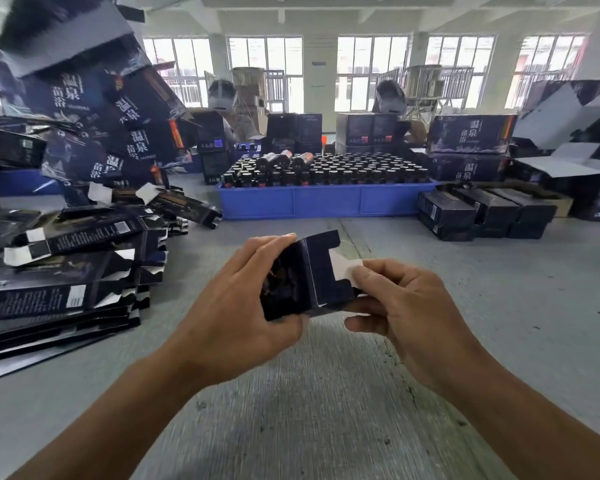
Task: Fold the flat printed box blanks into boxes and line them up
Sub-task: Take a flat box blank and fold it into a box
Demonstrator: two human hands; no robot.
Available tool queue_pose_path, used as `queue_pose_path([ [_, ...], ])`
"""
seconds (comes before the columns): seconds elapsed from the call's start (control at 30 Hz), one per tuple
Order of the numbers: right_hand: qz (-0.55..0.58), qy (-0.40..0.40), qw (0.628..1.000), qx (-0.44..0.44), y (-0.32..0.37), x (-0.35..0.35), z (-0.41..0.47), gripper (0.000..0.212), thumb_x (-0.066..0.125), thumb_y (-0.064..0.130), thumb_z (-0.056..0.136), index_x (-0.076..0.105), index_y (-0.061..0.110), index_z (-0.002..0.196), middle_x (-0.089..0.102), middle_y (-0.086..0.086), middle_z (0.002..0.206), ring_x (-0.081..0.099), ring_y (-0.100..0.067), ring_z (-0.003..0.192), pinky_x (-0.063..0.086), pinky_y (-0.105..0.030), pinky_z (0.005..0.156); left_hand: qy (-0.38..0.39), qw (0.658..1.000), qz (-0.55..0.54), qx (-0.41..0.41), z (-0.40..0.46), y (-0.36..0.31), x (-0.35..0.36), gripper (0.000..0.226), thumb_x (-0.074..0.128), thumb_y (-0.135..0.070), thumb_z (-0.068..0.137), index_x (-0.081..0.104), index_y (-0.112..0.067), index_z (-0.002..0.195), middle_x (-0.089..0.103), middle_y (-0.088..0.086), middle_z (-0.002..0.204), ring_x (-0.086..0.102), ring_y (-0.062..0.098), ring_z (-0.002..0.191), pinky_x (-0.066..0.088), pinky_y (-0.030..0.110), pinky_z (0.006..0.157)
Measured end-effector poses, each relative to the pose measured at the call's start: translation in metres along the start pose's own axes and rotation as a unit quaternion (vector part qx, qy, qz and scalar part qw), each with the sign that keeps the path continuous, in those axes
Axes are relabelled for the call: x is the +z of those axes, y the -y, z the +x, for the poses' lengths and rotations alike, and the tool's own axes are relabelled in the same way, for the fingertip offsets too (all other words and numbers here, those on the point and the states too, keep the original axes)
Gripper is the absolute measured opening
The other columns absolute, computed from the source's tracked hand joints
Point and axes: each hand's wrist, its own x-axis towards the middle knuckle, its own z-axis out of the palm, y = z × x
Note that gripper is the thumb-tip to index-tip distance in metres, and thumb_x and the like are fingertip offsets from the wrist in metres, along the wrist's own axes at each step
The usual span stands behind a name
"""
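**Head view: a box half-formed between your two hands**

Head camera looks down on your two bare forearms reaching out over a grey counter [326,393]. Your left hand [243,299] wraps round a dark printed box [312,275], fingers curled over its top edge and thumb under its lower corner, holding it up off the counter. Your right hand [406,306] pinches the box's white-backed end flap [343,271] between thumb and forefinger, its other fingers curled beneath.

To your left, a thick stack of flat blanks [59,289] lies on the counter, edges ragged, white tabs showing. Above it, a heap of larger dark cartons with white lettering [101,116] leans at odd angles. Straight ahead sits a blue tray [323,200] packed with dark-capped bottles [343,171], three of them lying on top of the others. Just right of the tray, folded boxes [482,213] stand in a row, side by side and touching. More large printed cartons [471,133] are stacked behind them, below a wall of bright windows [371,71].
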Motion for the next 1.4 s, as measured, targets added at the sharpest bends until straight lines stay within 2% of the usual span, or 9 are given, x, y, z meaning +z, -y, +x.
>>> queue_pose_path([
  [0.1, -0.018, 0.004, 0.999, -0.030, 0.003, -0.002, -0.002, 0.017, 0.065, 0.009, 0.095, 0.065, 0.020, 0.108, 0.079, -0.003, 0.091, 0.077, -0.020, 0.081, 0.059, -0.024, 0.061, -0.013, 1.000, -0.007, 0.013, -0.001, 0.003, 0.000, 0.092, 0.081, -0.035, 0.078, 0.026, -0.042, 0.151, 0.039, -0.025, 0.136, 0.043, -0.004, 0.121, 0.044, 0.008, 0.091],
  [0.2, -0.070, 0.001, 0.995, -0.073, 0.007, -0.004, -0.004, 0.027, 0.069, 0.001, 0.090, 0.060, 0.022, 0.103, 0.078, 0.003, 0.092, 0.076, -0.018, 0.080, 0.060, -0.026, 0.063, -0.025, 0.998, 0.015, 0.052, -0.001, 0.003, 0.000, 0.090, 0.077, -0.032, 0.079, 0.027, -0.044, 0.152, 0.041, -0.015, 0.139, 0.048, 0.006, 0.121, 0.053, 0.025, 0.093],
  [0.3, -0.157, 0.017, 0.981, -0.109, 0.007, -0.003, -0.007, 0.022, 0.068, 0.002, 0.091, 0.067, 0.024, 0.092, 0.075, 0.012, 0.094, 0.075, -0.010, 0.080, 0.060, -0.022, 0.064, -0.022, 0.995, 0.057, 0.084, -0.001, 0.003, -0.002, 0.080, 0.073, -0.031, 0.079, 0.037, -0.038, 0.150, 0.043, -0.004, 0.141, 0.050, 0.018, 0.124, 0.053, 0.042, 0.094],
  [0.4, -0.167, 0.045, 0.981, -0.092, 0.006, -0.001, -0.008, 0.023, 0.065, 0.012, 0.095, 0.074, 0.030, 0.105, 0.074, 0.015, 0.103, 0.073, -0.005, 0.089, 0.060, -0.023, 0.069, -0.006, 0.989, 0.105, 0.104, -0.001, 0.001, -0.004, 0.074, 0.070, -0.031, 0.080, 0.042, -0.038, 0.148, 0.043, -0.001, 0.144, 0.051, 0.022, 0.124, 0.049, 0.049, 0.098],
  [0.77, -0.170, 0.029, 0.974, -0.145, 0.003, 0.002, -0.009, 0.049, 0.060, 0.013, 0.099, 0.057, 0.051, 0.131, 0.075, 0.012, 0.103, 0.074, -0.007, 0.087, 0.059, -0.020, 0.064, -0.003, 0.984, 0.122, 0.127, -0.002, -0.001, -0.007, 0.068, 0.068, -0.035, 0.083, 0.042, -0.046, 0.145, 0.040, 0.000, 0.143, 0.050, 0.023, 0.124, 0.052, 0.047, 0.094],
  [1.07, -0.234, -0.028, 0.955, -0.178, -0.001, 0.004, -0.013, 0.057, 0.062, 0.027, 0.097, 0.034, 0.058, 0.135, 0.072, 0.006, 0.104, 0.072, -0.001, 0.080, 0.060, -0.021, 0.069, -0.035, 0.980, 0.144, 0.134, 0.000, -0.003, -0.004, 0.060, 0.076, -0.031, 0.078, 0.053, -0.031, 0.133, 0.044, 0.005, 0.150, 0.050, 0.027, 0.130, 0.044, 0.045, 0.101],
  [1.2, -0.299, -0.008, 0.929, -0.219, -0.003, 0.004, -0.015, 0.040, 0.059, 0.023, 0.099, 0.054, 0.049, 0.130, 0.070, 0.015, 0.097, 0.071, -0.001, 0.083, 0.061, -0.021, 0.071, -0.040, 0.979, 0.141, 0.139, -0.001, -0.003, -0.002, 0.056, 0.082, -0.022, 0.076, 0.060, -0.027, 0.127, 0.047, 0.005, 0.148, 0.050, 0.028, 0.130, 0.048, 0.043, 0.096],
  [1.3, -0.294, -0.009, 0.932, -0.211, -0.003, 0.003, -0.013, 0.031, 0.059, 0.021, 0.100, 0.066, 0.041, 0.123, 0.071, 0.018, 0.097, 0.070, -0.004, 0.084, 0.061, -0.026, 0.072, -0.052, 0.981, 0.127, 0.138, -0.002, -0.004, -0.001, 0.058, 0.078, -0.024, 0.076, 0.055, -0.028, 0.129, 0.047, 0.002, 0.147, 0.050, 0.025, 0.129, 0.048, 0.033, 0.093],
  [1.4, -0.264, 0.009, 0.944, -0.197, 0.000, 0.002, -0.013, 0.024, 0.058, 0.037, 0.098, 0.067, 0.043, 0.119, 0.069, 0.024, 0.102, 0.069, -0.004, 0.091, 0.060, -0.026, 0.075, -0.060, 0.983, 0.118, 0.125, -0.001, -0.005, 0.000, 0.072, 0.080, -0.020, 0.074, 0.047, -0.028, 0.138, 0.045, -0.002, 0.147, 0.048, 0.022, 0.132, 0.043, 0.027, 0.095],
])
